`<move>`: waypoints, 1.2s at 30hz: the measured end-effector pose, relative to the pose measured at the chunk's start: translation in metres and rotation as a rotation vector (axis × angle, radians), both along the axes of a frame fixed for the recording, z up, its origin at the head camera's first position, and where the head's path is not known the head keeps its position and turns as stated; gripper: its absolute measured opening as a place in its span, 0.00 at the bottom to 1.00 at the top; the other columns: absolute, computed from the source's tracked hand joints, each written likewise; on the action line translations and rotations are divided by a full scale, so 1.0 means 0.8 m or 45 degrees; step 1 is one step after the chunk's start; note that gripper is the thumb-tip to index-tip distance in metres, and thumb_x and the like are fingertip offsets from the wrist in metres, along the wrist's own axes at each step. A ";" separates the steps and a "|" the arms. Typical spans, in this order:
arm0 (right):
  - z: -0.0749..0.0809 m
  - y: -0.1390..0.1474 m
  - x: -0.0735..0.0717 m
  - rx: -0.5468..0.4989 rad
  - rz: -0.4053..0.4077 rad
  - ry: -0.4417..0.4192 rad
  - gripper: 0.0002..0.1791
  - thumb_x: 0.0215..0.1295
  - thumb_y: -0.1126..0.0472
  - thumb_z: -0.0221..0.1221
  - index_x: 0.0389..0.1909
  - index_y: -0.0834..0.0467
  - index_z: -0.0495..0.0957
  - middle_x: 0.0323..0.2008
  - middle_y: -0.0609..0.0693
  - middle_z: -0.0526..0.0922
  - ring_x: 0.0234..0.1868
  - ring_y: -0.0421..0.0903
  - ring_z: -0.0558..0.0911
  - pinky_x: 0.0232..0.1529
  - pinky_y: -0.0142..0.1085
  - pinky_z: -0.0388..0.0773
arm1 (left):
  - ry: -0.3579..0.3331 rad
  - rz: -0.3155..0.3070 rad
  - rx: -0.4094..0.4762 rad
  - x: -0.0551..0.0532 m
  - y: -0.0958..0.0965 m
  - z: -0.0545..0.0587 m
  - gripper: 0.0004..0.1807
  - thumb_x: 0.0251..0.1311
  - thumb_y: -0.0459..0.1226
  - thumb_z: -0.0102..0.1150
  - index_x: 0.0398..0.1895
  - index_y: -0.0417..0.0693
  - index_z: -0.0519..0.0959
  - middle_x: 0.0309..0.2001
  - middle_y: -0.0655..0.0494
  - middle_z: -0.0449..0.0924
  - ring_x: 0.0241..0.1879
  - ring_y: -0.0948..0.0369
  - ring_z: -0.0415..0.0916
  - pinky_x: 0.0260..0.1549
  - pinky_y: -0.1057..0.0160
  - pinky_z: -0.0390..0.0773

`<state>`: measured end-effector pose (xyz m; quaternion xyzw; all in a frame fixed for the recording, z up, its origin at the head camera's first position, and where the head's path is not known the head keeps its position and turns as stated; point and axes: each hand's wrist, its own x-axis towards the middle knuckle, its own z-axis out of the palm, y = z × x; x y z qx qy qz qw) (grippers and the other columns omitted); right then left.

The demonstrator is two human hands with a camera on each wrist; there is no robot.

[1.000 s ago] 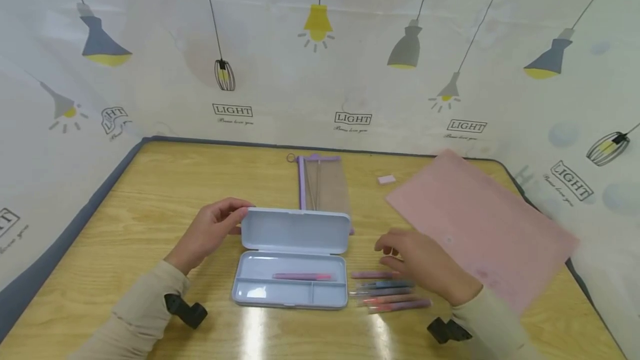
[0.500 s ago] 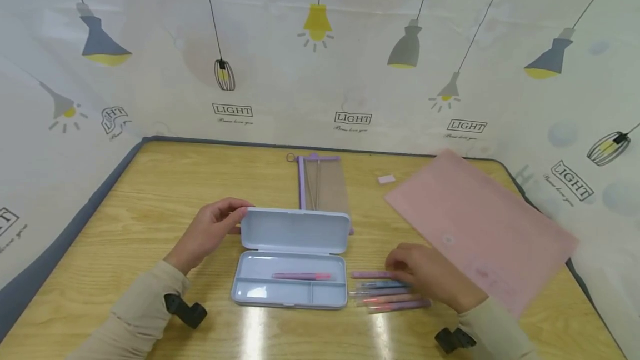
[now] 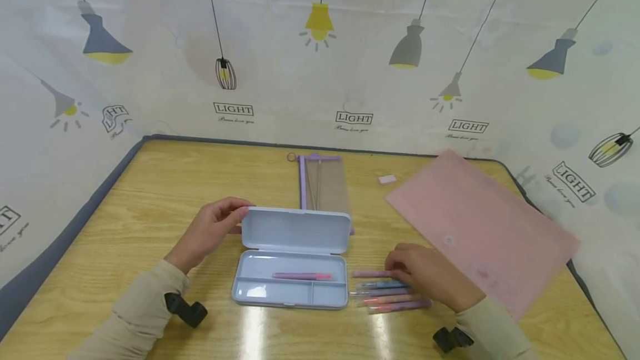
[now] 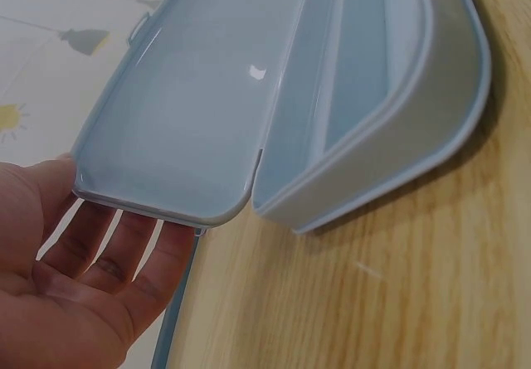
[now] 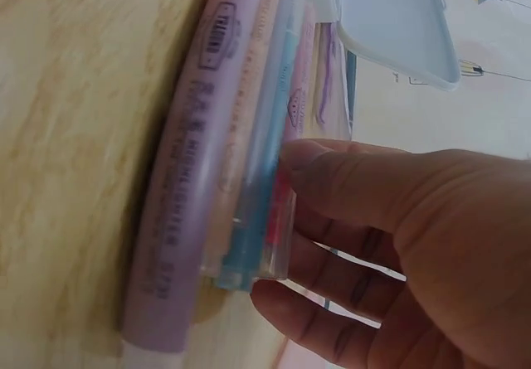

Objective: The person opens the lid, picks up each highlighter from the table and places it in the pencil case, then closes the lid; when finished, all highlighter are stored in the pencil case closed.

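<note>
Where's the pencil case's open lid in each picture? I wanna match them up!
Head: the lid is below the middle, a bit left.
Left wrist: the lid is big and fills much of the upper left.
Right wrist: the lid is at the top, right of the middle, partly cut off.
Shared landmark: the wooden table shows in all three.

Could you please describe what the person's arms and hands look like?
The left hand and right hand are bare, with no gloves or rings showing. The left sleeve and right sleeve are long, plain and beige. A small, angular black device sits at the left wrist, and a similar black one at the right; no cables are visible.
</note>
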<state>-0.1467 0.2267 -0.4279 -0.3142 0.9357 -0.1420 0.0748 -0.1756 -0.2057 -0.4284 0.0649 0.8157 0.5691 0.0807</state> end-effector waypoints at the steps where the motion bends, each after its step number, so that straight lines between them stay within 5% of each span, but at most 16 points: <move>1: 0.000 0.000 0.000 -0.011 0.001 0.006 0.01 0.66 0.59 0.63 0.35 0.49 0.83 0.33 0.36 0.80 0.33 0.30 0.76 0.34 0.31 0.79 | 0.001 -0.001 0.000 0.000 0.000 0.000 0.23 0.71 0.51 0.51 0.58 0.45 0.76 0.57 0.45 0.78 0.53 0.50 0.79 0.47 0.59 0.86; 8: 0.022 -0.014 0.004 -0.090 0.056 0.148 0.02 0.67 0.62 0.62 0.37 0.52 0.82 0.33 0.39 0.80 0.34 0.32 0.76 0.34 0.29 0.79 | 0.004 0.005 0.002 -0.001 -0.001 -0.002 0.23 0.71 0.51 0.52 0.58 0.45 0.76 0.57 0.46 0.78 0.53 0.50 0.79 0.47 0.58 0.86; 15: 0.045 -0.067 0.006 -0.169 0.218 0.251 0.01 0.67 0.61 0.62 0.36 0.53 0.81 0.33 0.41 0.79 0.32 0.34 0.75 0.34 0.29 0.78 | 0.002 0.007 0.006 -0.002 -0.002 -0.003 0.23 0.71 0.51 0.52 0.58 0.45 0.76 0.57 0.46 0.78 0.54 0.50 0.78 0.47 0.58 0.85; 20: 0.038 -0.111 -0.001 -0.136 0.300 0.314 0.02 0.65 0.62 0.64 0.34 0.54 0.80 0.33 0.43 0.79 0.33 0.37 0.77 0.35 0.30 0.79 | 0.002 0.001 0.020 -0.001 -0.001 -0.003 0.23 0.71 0.51 0.52 0.57 0.45 0.77 0.56 0.46 0.78 0.53 0.51 0.78 0.47 0.58 0.86; 25: 0.030 -0.144 -0.004 -0.075 0.303 0.256 0.01 0.66 0.63 0.62 0.36 0.54 0.81 0.33 0.44 0.81 0.34 0.38 0.79 0.36 0.31 0.81 | 0.000 -0.010 0.036 0.000 -0.001 -0.004 0.22 0.71 0.51 0.52 0.57 0.45 0.77 0.56 0.46 0.78 0.53 0.51 0.79 0.47 0.57 0.85; 36: 0.012 -0.163 -0.007 -0.053 0.255 0.173 0.02 0.64 0.60 0.64 0.36 0.51 0.85 0.32 0.44 0.81 0.33 0.39 0.80 0.37 0.31 0.82 | 0.005 0.000 0.014 0.000 -0.002 -0.003 0.22 0.71 0.51 0.51 0.57 0.46 0.77 0.56 0.46 0.78 0.53 0.50 0.79 0.48 0.55 0.85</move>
